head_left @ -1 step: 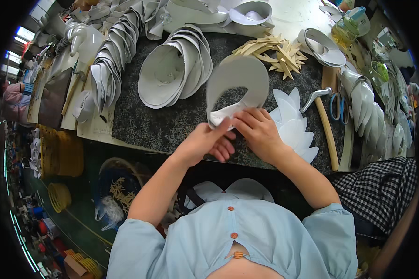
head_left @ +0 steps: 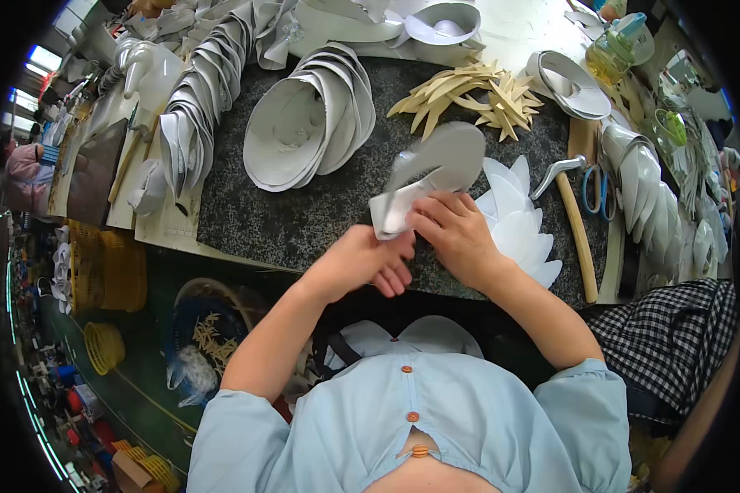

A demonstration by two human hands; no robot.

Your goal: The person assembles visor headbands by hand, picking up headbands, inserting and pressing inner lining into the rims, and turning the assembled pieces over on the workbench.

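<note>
Just above the frame's centre, the right hand [head_left: 456,234] is pinching the grey piece [head_left: 459,152] by its lower edge, while the left hand [head_left: 368,261], whose grip is unclear, is meeting its lower-left corner, apparently steadying that edge between both hands.

Speckled black top [head_left: 230,209] on a pale counter [head_left: 510,37]; dark green floor [head_left: 140,370] below, to the left; bright lights [head_left: 43,59] upper left, strip lights [head_left: 38,423] down the left edge.
</note>
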